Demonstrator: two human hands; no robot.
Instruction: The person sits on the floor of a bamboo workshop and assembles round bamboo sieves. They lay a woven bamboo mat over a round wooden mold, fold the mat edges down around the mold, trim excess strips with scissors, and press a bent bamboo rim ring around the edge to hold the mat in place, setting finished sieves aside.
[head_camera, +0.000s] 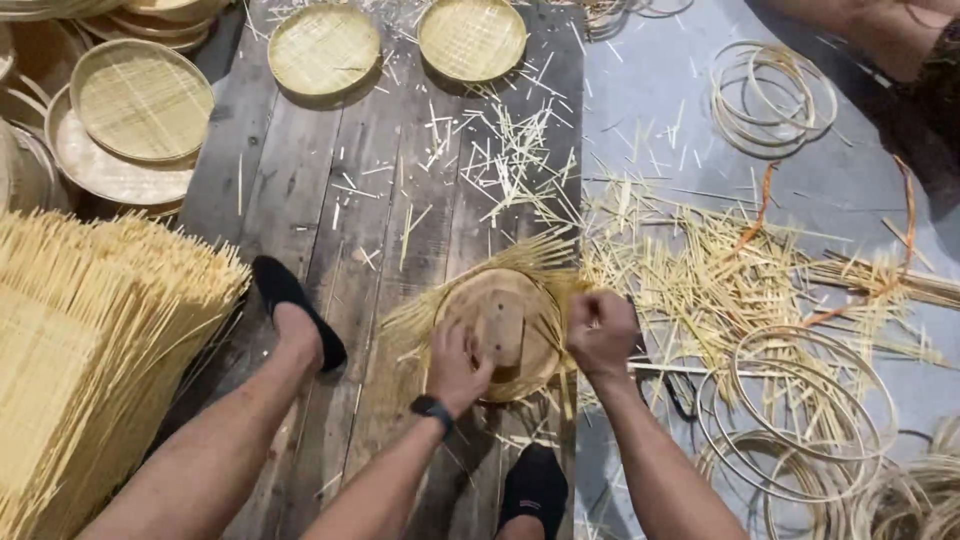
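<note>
on dark wooden floor boards (300, 210), seen from above, a person sits with both legs stretched forward in black slippers. between the legs lies a round wooden disc (500, 330) pressed onto a woven bamboo mat (420, 320) whose loose strip ends fan out around it. the left hand (455, 365), with a black watch on its wrist, rests flat on the disc, its fingers spread and grasping nothing. the right hand (600, 330) is clenched in a fist at the disc's right edge; what it grips cannot be made out. cut bamboo slivers (510, 160) are scattered beyond. a tall stack of woven mats (90, 340) stands at the left, finished round trays (140, 100) sit at the top left, and bamboo hoops (800, 410) lie on the grey floor to the right.
</note>
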